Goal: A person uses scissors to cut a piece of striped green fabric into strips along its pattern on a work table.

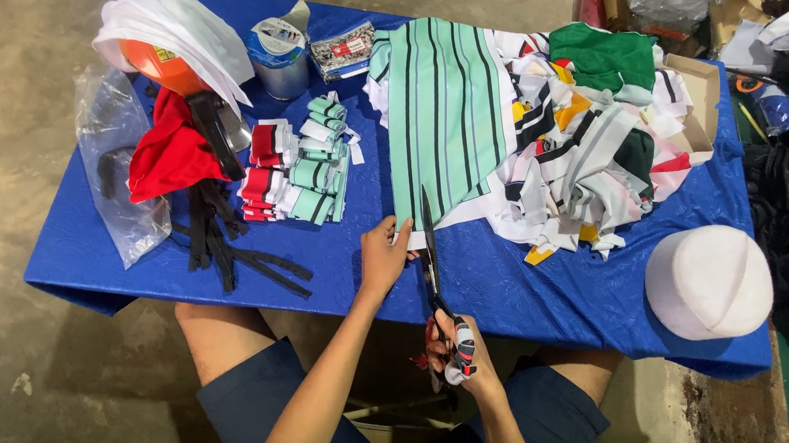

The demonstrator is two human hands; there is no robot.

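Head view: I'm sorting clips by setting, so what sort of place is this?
Probably a small garment-cutting workshop. The right hand works scissors into striped fabric on a blue table, beside stacked cut pieces and a scrap heap.

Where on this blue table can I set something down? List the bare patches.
Bare blue table: the front strip between the scissors and the white cap, and the front-left corner below the black strips. Crowded: the scrap pile at right, the striped fabric mid-table, the folded pieces, and the back-left clutter.
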